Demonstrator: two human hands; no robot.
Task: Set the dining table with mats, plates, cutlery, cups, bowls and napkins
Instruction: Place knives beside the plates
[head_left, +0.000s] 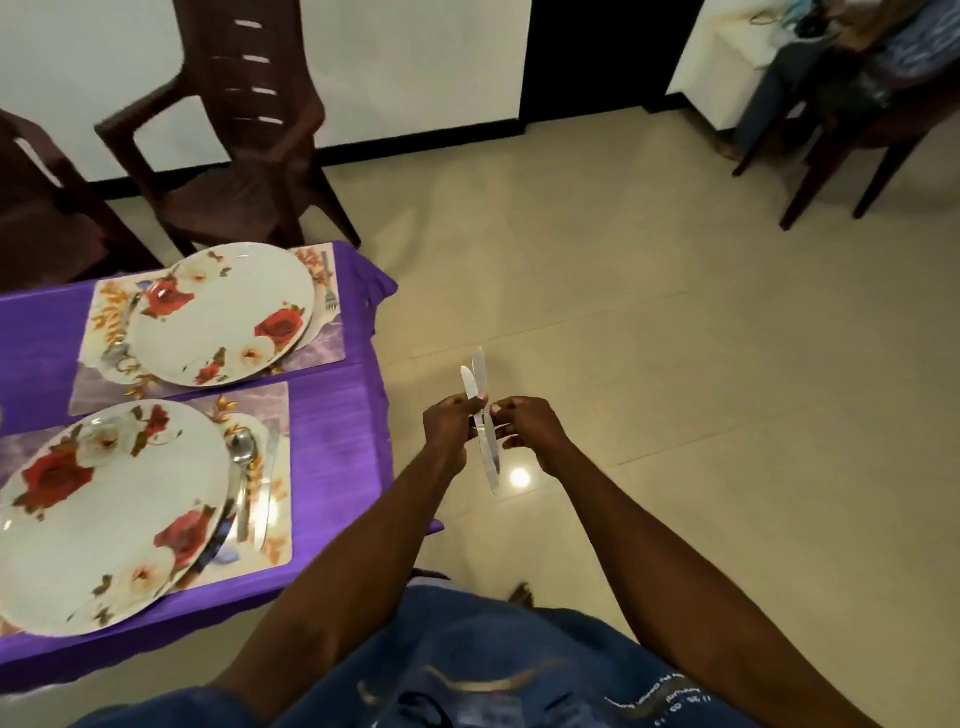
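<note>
Left hand (449, 423) and right hand (524, 422) meet over the floor, right of the worktop (332, 415), each pinching table knives (483, 415) that cross between them. Separate the pieces one per hand, handles gripped, blades pointed away, before carrying them to a place setting. On the left, the near mat (275, 540) already bears its plate (104, 514), spoon (241, 467) and knife.

Arms: bare to the frame's lower edge, no sleeves seen.
Left hand (449, 426): no ring or glove seen.
Right hand (530, 428): likewise unadorned.
Shorts (467, 670): blue denim is worn, marked with pale curved lines and small white lettering.
</note>
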